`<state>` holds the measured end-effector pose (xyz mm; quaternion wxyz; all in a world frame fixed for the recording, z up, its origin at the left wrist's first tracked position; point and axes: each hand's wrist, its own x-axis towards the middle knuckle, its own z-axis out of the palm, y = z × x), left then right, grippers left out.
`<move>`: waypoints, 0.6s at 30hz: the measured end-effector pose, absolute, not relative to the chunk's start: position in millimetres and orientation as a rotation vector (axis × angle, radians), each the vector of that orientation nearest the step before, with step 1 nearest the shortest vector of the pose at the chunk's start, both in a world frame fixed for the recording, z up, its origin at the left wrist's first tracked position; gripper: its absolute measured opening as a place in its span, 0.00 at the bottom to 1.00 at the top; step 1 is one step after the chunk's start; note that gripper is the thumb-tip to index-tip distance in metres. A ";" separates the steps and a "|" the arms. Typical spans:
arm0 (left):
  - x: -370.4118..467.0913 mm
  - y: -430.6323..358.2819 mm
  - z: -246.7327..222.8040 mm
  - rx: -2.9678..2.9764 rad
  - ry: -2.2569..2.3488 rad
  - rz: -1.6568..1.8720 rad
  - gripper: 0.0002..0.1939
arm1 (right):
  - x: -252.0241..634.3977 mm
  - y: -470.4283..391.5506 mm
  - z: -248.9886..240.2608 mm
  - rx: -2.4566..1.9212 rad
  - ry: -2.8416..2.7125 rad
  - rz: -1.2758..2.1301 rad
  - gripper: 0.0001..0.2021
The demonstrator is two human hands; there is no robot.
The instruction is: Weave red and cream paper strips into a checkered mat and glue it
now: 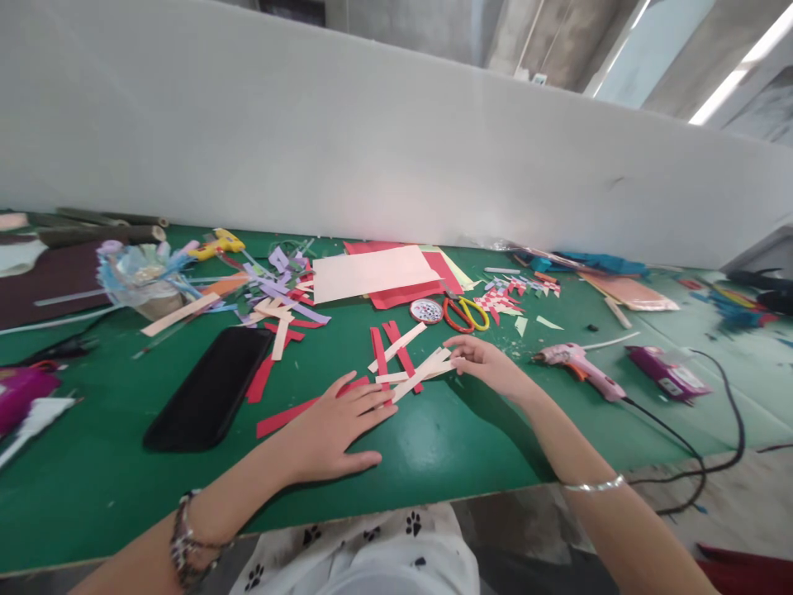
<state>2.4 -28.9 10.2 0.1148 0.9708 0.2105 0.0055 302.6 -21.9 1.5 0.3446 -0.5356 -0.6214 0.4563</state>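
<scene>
Green bench [434,459] backed by a pale panel [396,124]; work sits near the front edge. Left hand [338,426] is palm down, fingers loosely spread, gripping nothing, fingertips resting at the near ends of the crossed strips. Right hand [489,364] has thumb and fingers pinched at the right ends of the cream strips [424,372]; can't tell if it has one or several. Cream strips lie between the hands, crossing two red strips [401,353]; over/under order unclear at this size. Step reads as lay-up: cream across red, no fixing visible. Next move calls for left fingertips pinning the crossing while the right aligns the cream ends without dragging the reds. Just beyond: round tin [426,311], scissors [458,316], then a pale sheet [372,274] over a red sheet [402,298]. Left: black phone [211,388]. Right: pink glue gun [582,368], well apart from the strips, purple box [669,373] past it.
</scene>
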 end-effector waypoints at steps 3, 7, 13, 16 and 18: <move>2.7 -28.6 10.1 2.840 0.626 -0.001 0.29 | 306.2 -19.1 4.5 -1.397 -1.607 1.192 0.15; 3.3 -29.4 12.9 2.828 0.634 -0.007 0.29 | 304.5 -8.2 10.6 -1.406 -1.632 1.201 0.16; 2.3 -30.0 13.1 2.817 0.627 -0.024 0.30 | 299.2 8.4 12.9 -1.354 -1.605 1.179 0.12; 2.0 -29.8 10.4 2.828 0.621 0.011 0.29 | 300.8 8.9 11.9 -1.392 -1.635 1.210 0.10; 2.4 -29.8 9.2 2.831 0.617 0.032 0.29 | 302.0 7.0 11.8 -1.451 -1.675 1.198 0.10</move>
